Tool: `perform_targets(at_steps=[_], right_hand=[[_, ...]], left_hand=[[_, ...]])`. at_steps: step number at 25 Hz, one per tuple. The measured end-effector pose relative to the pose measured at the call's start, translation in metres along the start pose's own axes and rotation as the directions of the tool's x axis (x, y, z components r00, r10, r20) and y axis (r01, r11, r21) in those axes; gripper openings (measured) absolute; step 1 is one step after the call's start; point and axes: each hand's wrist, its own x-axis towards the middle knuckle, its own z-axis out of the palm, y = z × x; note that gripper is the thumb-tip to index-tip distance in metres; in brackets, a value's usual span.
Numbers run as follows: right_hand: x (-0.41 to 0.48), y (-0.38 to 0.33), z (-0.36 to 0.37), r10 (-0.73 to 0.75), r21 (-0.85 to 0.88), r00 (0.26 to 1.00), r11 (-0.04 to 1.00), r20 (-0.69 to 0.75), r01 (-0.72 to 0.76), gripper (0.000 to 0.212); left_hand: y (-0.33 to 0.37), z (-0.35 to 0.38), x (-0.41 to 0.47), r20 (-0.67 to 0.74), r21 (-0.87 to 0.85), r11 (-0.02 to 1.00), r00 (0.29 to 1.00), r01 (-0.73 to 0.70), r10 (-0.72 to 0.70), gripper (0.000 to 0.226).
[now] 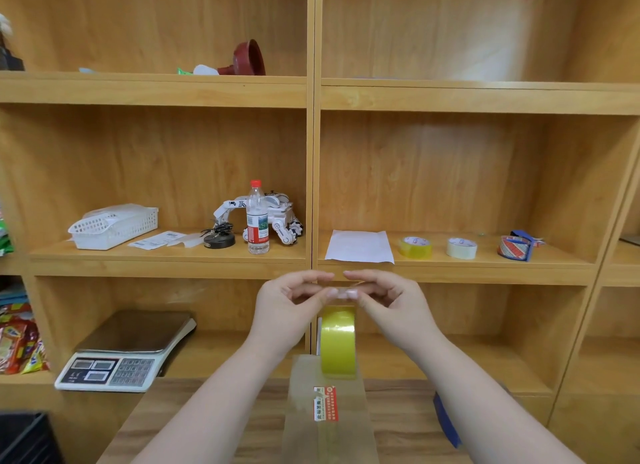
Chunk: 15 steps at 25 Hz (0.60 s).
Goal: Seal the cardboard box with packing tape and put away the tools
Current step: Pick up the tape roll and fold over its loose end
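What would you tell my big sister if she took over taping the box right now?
Left hand and right hand: both pinch the free end of the yellow tape roll, which hangs below the fingers over the cardboard box.
Box: on the wooden table, some clear tape already along its top seam.
Blue thing on the table by the right arm; I cannot tell what it is.
Done: tape end pulled loose.
Left: finish the taping, cut the tape, return the tools to the shelf beside the spare rolls.
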Motion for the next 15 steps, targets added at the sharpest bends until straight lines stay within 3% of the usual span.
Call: perform_targets(at_steps=[5,10,15], right_hand=[[0.002,0.004,0.001,0.008,-0.14,1.0,0.99,-0.012,-0.01,0.022],[0.003,0.006,0.005,0.039,-0.036,0.999,0.999,-0.023,-0.04,0.007],[0.001,0.008,0.013,0.084,0.077,0.996,0.994,-0.043,-0.08,0.008]], left_hand=[[-0.004,0.001,0.002,-0.023,0.076,0.996,0.999,0.043,-0.041,0.016],[-0.006,0.001,0.001,-0.026,0.071,0.997,0.999,0.036,-0.034,0.011],[-0.003,0.007,-0.004,-0.003,-0.062,0.993,0.995,0.102,-0.102,0.005]])
